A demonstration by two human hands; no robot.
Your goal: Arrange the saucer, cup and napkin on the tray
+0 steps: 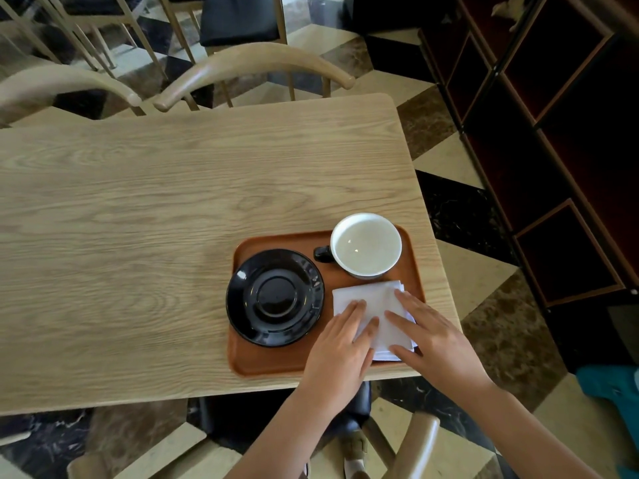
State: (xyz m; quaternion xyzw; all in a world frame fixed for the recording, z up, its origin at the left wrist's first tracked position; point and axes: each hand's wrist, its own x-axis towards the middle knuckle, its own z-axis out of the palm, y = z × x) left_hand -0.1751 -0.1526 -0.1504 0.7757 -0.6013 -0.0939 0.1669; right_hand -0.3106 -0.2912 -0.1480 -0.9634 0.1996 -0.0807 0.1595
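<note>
Where a pale oak-grain table (173,209) is set on chequered marble floor (460,160) | folded white napkin (366,299) pressed on brown rectangular tray (273,361) | left hand (340,350), right hand (430,340): fingers flat, spread, nothing gripped

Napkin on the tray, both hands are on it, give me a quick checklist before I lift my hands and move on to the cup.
1. Napkin lies inside the tray: cannot tell, its near right corner reaches the rim.
2. Napkin flat and folded: ok, both palms press it down.
3. Left hand and right hand free of any grip: ok, fingers flat and open.
4. Cup upright on the tray: ok, handle points left.
5. Saucer within the tray: not ok, its left edge overhangs the rim.
6. Cup set on the saucer: not ok, it stands beside it.
</note>
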